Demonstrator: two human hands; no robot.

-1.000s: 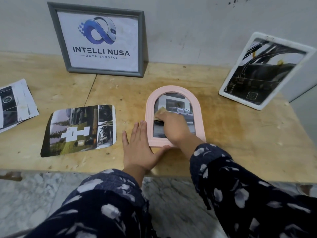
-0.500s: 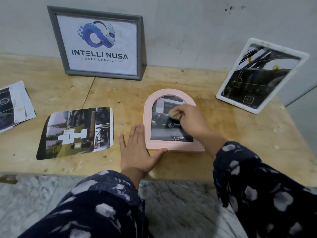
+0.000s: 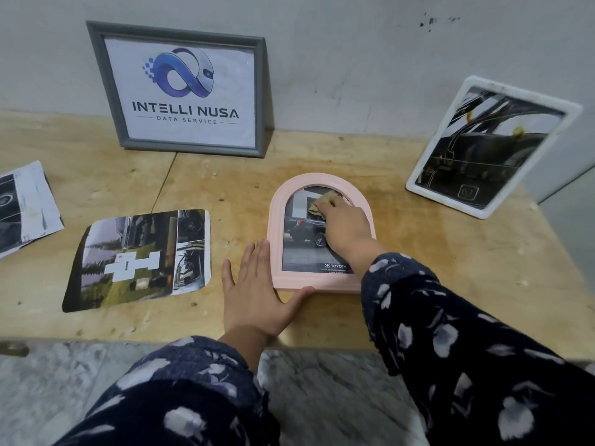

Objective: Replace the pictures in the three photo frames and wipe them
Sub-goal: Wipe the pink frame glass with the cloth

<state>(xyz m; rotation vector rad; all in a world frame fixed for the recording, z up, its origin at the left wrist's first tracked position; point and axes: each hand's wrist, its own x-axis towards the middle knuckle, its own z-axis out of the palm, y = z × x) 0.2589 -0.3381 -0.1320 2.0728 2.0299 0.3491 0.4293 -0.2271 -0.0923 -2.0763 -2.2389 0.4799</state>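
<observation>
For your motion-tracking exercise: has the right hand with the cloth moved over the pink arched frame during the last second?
Yes. The right hand has slid the cloth from the lower glass up toward the arch top of the pink frame, which stays flat on the table.

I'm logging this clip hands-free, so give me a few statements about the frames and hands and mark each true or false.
1. The pink frame lies flat on the table. True.
2. The right hand presses a cloth on the pink frame's glass. True.
3. The left hand holds a loose photo. False: it lies flat on the table against the pink frame's left edge, holding nothing.
4. The grey frame lies face down. False: it stands leaning on the wall, logo showing.
5. The white frame leans against the wall at the right. True.
</observation>
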